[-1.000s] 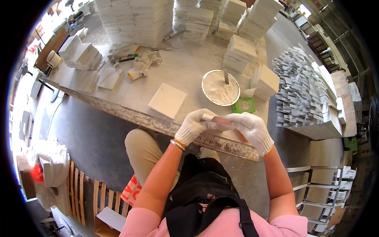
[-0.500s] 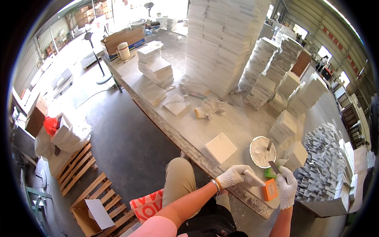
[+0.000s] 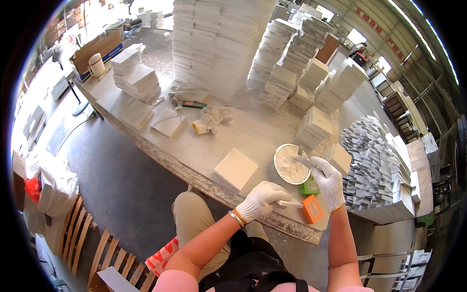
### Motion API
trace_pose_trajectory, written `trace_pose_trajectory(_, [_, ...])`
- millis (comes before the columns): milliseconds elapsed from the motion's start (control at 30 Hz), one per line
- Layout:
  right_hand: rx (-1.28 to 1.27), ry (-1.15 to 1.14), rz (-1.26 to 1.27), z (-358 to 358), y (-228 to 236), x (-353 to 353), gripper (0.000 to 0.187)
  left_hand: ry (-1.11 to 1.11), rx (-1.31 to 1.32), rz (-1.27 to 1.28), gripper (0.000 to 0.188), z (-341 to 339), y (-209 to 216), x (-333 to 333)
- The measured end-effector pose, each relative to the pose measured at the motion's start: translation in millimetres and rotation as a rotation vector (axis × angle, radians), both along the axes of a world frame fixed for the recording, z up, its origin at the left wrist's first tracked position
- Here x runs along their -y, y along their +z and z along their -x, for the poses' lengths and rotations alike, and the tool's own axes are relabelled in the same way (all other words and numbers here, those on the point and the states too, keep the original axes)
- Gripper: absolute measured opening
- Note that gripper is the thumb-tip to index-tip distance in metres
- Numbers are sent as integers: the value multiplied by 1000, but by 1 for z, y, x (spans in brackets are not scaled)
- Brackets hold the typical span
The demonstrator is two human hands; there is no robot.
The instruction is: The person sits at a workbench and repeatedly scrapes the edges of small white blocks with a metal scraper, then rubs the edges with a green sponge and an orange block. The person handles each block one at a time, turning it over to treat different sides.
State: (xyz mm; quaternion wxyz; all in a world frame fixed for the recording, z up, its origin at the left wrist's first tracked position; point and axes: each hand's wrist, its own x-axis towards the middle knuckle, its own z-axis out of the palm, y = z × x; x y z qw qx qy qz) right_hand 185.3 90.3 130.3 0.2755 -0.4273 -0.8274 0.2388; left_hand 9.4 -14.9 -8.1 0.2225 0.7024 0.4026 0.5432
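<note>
My left hand (image 3: pixel 263 198), in a white knit glove, grips a thin white stone tile (image 3: pixel 291 203) near the table's front edge. My gloved right hand (image 3: pixel 329 181) is closed on a flat grey putty knife (image 3: pixel 305 161), whose blade reaches over a round bowl of white paste (image 3: pixel 288 168). A second grey blade seems to stand at the bowl's far right edge, partly overlapped. Just below the bowl lies a green box (image 3: pixel 310 186), with an orange box (image 3: pixel 312 209) nearer me. To the left of the bowl, a square white tile (image 3: pixel 236 168) lies flat.
Stacked tiles (image 3: pixel 314 127) stand right of the bowl, and a tall tile stack (image 3: pixel 219 44) rises at the back. A loose glove (image 3: pixel 210 120) lies mid-table. Many narrow stone strips (image 3: pixel 374 165) fill a pile at the right. Wooden pallets (image 3: pixel 114 255) lie at lower left.
My view has swung to the right. My right hand has brought the putty knife from beside the boxes over the bowl. My left hand still holds its tile, now tipped flatter.
</note>
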Motion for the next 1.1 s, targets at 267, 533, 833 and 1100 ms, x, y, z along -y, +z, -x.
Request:
trace_pose_trajectory(267, [188, 40, -88, 25, -2, -14, 18, 69, -222, -314, 15, 0, 6, 1])
trace_pose_trajectory(533, [23, -3, 198, 44, -14, -24, 24, -18, -330, -182, 24, 6, -9, 13])
trace_pose_trajectory(833, [-78, 11, 450, 73, 6, -4, 29, 14, -182, 21, 42, 19, -5, 21])
trace_pose_trajectory(1100, [-152, 62, 513, 97, -3, 21, 33, -120, 856, 386, 34, 45, 13, 43])
